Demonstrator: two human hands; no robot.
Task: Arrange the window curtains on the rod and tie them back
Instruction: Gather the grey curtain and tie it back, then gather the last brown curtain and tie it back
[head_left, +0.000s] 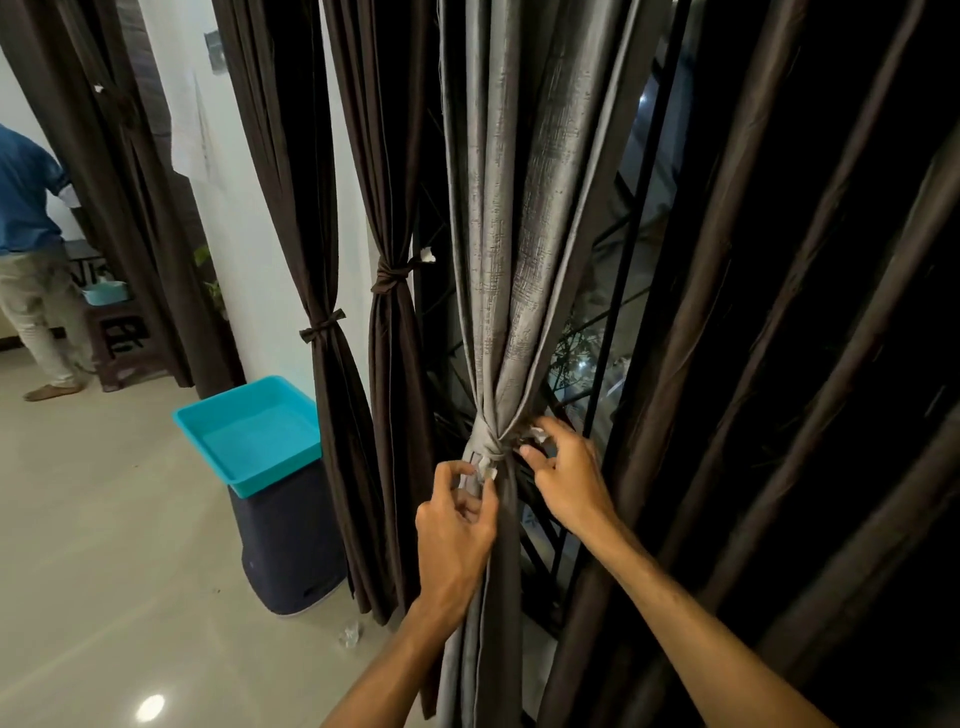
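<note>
The fingers (470, 475) of the left hand (454, 540) pinch the white end just below the tie-back knot (488, 447) on the upright grey curtain (511, 249), while the right hand (563, 470), fingers loosely spread, hovers just right of it.

window grille (597, 332) behind, dark curtains (779, 312) perhaps crowding right

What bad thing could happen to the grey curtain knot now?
The grey tie around the grey curtain might slip loose, since the left hand only pinches its white end lightly. The right hand is beside the window grille, so its fingers could perhaps bump the bars.
</note>
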